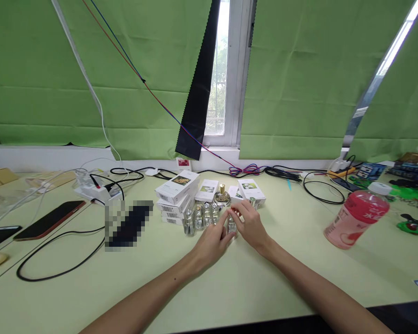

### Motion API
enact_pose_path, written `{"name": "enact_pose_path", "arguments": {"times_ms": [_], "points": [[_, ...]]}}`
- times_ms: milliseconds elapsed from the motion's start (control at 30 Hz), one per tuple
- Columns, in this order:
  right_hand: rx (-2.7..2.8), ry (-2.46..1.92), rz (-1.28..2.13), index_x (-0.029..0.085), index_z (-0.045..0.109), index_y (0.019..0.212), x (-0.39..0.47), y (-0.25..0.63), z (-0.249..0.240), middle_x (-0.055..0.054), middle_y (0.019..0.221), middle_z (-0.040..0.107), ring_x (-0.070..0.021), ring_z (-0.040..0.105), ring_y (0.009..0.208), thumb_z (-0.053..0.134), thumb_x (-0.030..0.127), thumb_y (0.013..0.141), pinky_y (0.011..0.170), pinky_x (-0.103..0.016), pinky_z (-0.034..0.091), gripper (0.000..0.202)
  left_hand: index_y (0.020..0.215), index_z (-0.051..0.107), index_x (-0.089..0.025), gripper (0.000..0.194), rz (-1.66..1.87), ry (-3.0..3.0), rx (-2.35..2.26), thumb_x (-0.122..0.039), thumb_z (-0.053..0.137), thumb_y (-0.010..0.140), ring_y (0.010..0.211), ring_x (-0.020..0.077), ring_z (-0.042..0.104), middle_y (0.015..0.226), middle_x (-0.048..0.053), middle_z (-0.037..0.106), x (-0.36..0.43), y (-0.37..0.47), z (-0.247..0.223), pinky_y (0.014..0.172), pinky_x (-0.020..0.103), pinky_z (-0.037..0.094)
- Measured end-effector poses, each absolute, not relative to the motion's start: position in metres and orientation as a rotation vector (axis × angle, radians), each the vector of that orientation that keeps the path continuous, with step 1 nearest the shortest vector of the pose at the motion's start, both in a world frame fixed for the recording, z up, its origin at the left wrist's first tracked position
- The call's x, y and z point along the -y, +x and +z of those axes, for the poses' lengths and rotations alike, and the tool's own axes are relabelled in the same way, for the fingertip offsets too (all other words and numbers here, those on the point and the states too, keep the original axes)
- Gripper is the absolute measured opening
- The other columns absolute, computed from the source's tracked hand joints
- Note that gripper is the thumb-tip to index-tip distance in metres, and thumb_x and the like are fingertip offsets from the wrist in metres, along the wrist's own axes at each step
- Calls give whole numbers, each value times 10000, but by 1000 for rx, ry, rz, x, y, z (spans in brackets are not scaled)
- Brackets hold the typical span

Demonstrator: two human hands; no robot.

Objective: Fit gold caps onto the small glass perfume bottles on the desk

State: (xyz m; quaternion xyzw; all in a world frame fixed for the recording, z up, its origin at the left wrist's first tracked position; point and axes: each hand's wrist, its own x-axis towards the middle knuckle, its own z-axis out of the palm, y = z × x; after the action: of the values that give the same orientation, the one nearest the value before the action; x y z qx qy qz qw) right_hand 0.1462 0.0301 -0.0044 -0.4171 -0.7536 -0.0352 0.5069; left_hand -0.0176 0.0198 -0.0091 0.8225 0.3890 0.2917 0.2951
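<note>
Both my hands meet at a small clear glass bottle (231,226) standing on the table. My left hand (212,241) closes on its left side, the thumb low and the index finger reaching up to the top. At the top, my right hand (251,226) is closed in a pinch; fingers hide the bottle's neck and whatever is there. Several similar small bottles (189,222) stand in a row to the left. Behind my fingers is a rounder perfume bottle (222,197) with a gold neck. Part of another bottle (252,201) shows behind my right hand.
White boxes are stacked (177,188) left of the bottles, with another box (251,190) behind. A pink drink bottle (357,218) stands at right. On the left lie a phone (50,220), a power strip (97,191) and a looped black cable (38,279). More cables run along the wall.
</note>
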Motion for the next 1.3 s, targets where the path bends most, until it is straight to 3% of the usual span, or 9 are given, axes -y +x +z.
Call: {"name": "enact_pose_path", "arguments": {"times_ms": [367, 600, 867, 1300], "points": [[1823, -997, -121, 195, 583, 1051, -27, 145, -1, -74, 893, 619, -221, 566, 855, 515, 219, 963, 782, -369, 491, 114, 1418, 382, -204, 516, 754, 2196, -1072, -342, 493, 933, 505, 126, 477, 579, -79, 540, -18, -17, -7, 517, 236, 306], [1799, -1063, -48, 189, 600, 1136, -25, 144, 2, -102, 968, 648, -249, 587, 940, 511, 246, 968, 822, -404, 500, 198, 1470, 316, -199, 583, 764, 2199, -1061, -318, 495, 928, 496, 124, 456, 573, -85, 523, -18, -18, -7, 525, 234, 312], [1790, -1043, 68, 213, 639, 945, -26, 145, 2, -77, 943, 646, -228, 582, 919, 447, 212, 992, 781, -366, 496, 197, 1505, 275, -198, 630, 757, 2204, -1062, -323, 500, 930, 500, 127, 450, 565, -88, 515, -19, -17, -8, 538, 235, 316], [1774, -986, 54, 212, 634, 886, -31, 148, -1, -65, 873, 614, -210, 570, 848, 460, 202, 987, 742, -345, 483, 201, 1508, 284, -188, 627, 745, 2177, -1071, -333, 491, 935, 497, 128, 460, 563, -79, 523, -16, -17, -6, 532, 230, 321]]}}
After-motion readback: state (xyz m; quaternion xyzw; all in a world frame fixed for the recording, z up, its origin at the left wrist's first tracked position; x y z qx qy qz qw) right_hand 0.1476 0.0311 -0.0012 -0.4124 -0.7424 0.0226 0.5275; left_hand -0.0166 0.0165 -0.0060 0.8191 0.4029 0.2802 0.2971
